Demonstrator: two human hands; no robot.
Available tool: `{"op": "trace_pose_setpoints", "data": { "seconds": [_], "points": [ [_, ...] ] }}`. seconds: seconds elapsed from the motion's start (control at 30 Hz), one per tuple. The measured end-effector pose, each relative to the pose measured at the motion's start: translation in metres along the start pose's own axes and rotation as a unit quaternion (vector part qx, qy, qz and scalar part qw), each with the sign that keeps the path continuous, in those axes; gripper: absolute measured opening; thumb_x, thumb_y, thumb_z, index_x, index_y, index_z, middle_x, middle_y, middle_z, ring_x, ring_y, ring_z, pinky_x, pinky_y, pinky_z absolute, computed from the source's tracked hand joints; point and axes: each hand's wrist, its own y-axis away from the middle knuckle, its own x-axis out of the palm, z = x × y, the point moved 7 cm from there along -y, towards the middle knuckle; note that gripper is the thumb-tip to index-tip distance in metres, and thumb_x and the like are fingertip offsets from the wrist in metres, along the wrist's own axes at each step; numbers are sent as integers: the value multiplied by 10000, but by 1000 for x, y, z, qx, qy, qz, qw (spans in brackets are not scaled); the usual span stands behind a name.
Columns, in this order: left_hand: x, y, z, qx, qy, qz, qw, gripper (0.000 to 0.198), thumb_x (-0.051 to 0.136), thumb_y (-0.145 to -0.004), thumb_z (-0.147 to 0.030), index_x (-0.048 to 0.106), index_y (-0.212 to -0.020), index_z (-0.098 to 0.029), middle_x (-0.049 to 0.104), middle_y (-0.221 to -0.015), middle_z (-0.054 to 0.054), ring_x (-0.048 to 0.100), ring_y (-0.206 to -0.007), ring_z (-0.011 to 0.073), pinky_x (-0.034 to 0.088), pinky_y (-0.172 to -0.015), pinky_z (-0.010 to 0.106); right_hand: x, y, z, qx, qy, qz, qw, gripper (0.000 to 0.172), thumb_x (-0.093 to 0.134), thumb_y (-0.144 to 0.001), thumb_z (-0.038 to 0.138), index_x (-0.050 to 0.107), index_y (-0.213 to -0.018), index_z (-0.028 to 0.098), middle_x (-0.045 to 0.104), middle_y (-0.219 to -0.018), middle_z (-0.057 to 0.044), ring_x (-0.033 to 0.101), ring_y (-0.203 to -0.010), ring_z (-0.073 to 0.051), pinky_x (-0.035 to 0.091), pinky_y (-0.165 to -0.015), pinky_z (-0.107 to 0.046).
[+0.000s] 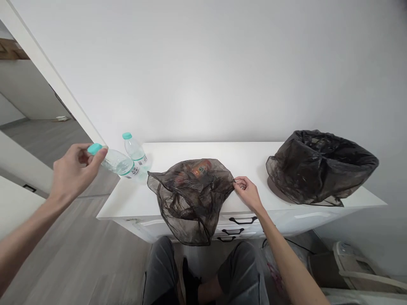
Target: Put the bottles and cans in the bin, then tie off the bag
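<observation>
My left hand (79, 163) pinches the teal cap of a clear plastic bottle (119, 164), which tilts down to the right over the cabinet's left end. Just behind it stands a second clear bottle (133, 149) with the same teal cap. My right hand (247, 190) grips the right edge of a thin black garbage bag (193, 207) between thumb and fingers. The bag lies open and crumpled on the cabinet top, its front hanging over the edge. An orange-red bottle (202, 168) lies in it, partly covered by the film.
A bin lined with another black bag (318, 173) stands on the right of the white cabinet (203, 148). Black drawer handles (243, 220) face my knees. A white wall rises behind; a doorway opens at left. A grey-beige object (352, 267) sits on the floor at lower right.
</observation>
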Motion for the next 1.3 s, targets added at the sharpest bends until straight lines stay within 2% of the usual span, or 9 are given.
{"op": "trace_pose_setpoints", "data": {
  "seconds": [0.3, 0.5, 0.57, 0.67, 0.8, 0.9, 1.0, 1.13, 1.3],
  "points": [
    [50, -33, 19, 4, -19, 90, 996, 425, 643, -947, -526, 629, -1166, -163, 574, -777, -54, 566, -750, 155, 465, -818, 271, 1, -2, -3, 1, -7, -6, 1000, 380, 721, -840, 540, 670, -1029, 214, 719, -808, -52, 613, -706, -200, 509, -696, -342],
    [54, -33, 18, 42, -5, 65, 997, 630, 695, -921, -574, 527, -1343, -138, 491, -779, -86, 542, -746, 121, 413, -731, 221, 2, -2, -6, 0, -13, -5, 1000, 394, 714, -848, 552, 665, -1042, 213, 719, -823, -56, 617, -727, -204, 507, -710, -340],
    [46, -22, 11, 62, 14, 11, 998, 669, 740, -887, -512, 471, -1363, -127, 449, -759, -91, 520, -698, 117, 410, -681, 222, 1, -3, -6, -1, -14, -5, 1000, 400, 716, -848, 557, 665, -1046, 212, 721, -827, -57, 618, -729, -205, 507, -717, -343],
    [42, 8, -13, 145, 47, -3, 988, 352, 632, -942, -479, 568, -1138, -193, 449, -674, -78, 479, -570, 124, 408, -591, 239, 1, -3, -7, -2, -15, -5, 1000, 392, 722, -850, 546, 670, -1049, 212, 723, -830, -56, 623, -736, -204, 509, -730, -345],
    [74, 79, -59, 341, 113, 224, 906, 356, 459, -1023, -506, 667, -880, -255, 648, -712, 15, 605, -612, 167, 516, -610, 268, 1, -3, -8, 1, -17, -5, 1000, 364, 727, -855, 515, 672, -1051, 213, 720, -823, -47, 618, -723, -198, 503, -732, -343],
    [100, 133, -78, 410, 137, 340, 835, 336, 426, -1065, -374, 724, -1163, -254, 767, -1102, 97, 723, -1006, 223, 589, -900, 318, 1, -2, -8, 2, -19, -4, 1000, 357, 726, -857, 503, 672, -1057, 212, 720, -827, -43, 616, -726, -196, 499, -737, -342],
    [125, 165, -87, 439, 132, 378, 804, 396, 369, -1090, -264, 621, -1395, -241, 703, -1359, 119, 647, -1264, 253, 535, -1080, 386, 0, -2, -8, 5, -18, -4, 1000, 359, 728, -858, 504, 674, -1057, 210, 721, -829, -44, 613, -736, -196, 498, -732, -339],
    [160, 170, -97, 464, 86, 348, 810, 303, 374, -1066, -206, 671, -1126, -193, 713, -1130, 136, 648, -1086, 271, 538, -1025, 438, 0, -2, -8, 8, -17, -6, 1000, 337, 731, -861, 484, 679, -1053, 212, 729, -834, -46, 613, -739, -196, 495, -732, -339],
    [201, 137, -107, 392, 44, 284, 874, 258, 412, -974, -146, 635, -848, -181, 688, -934, 148, 652, -956, 300, 562, -951, 487, 0, -3, -11, 9, -22, -8, 1000, 319, 728, -865, 469, 679, -1053, 216, 730, -823, -40, 612, -729, -193, 495, -733, -339]
  ]
}}
